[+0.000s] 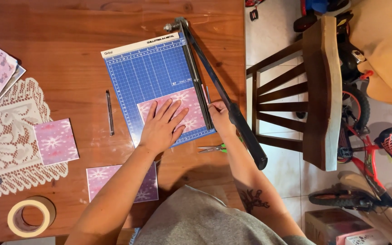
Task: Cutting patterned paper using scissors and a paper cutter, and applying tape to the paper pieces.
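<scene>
Left hand [162,127] flat on pink paper [188,105]

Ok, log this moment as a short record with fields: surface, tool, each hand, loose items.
surface: wooden table
tool: blue paper guillotine, blade arm raised
left hand: flat on the pink patterned sheet on the cutter bed
right hand: at the sheet's edge beside the blade arm
loose items: pen, scissors, tape roll, two pink squares, lace doily
</scene>
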